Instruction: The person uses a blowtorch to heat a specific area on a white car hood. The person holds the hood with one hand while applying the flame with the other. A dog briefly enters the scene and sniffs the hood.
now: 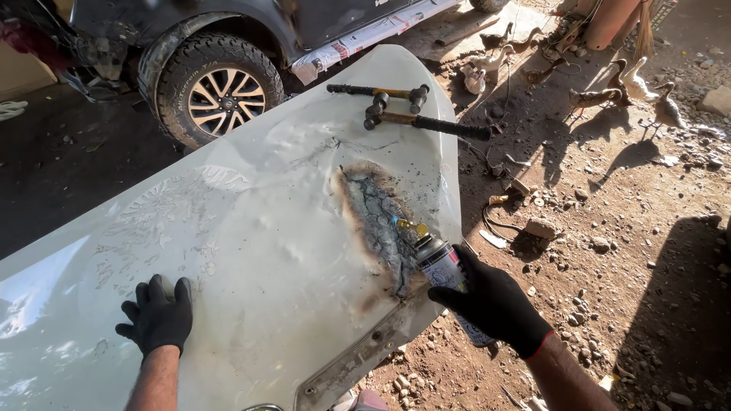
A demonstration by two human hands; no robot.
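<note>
Fingers of the right hand [493,303] are wrapped around a gas torch canister [444,272], its brass nozzle [409,227] held just over the scorched patch [375,217] on the white car hood [251,251]. The left hand [158,314] is laid flat, fingers spread, on the hood. Two hammers [400,106] are rested near its far edge

A dented white car hood [251,251] with a scorched, blistered patch [375,217] near its right edge carries two body hammers [407,106] with black grips lying crossed at its far end, while stony dirt ground [632,251] beside it bears loose wires [499,209] and stones.
</note>
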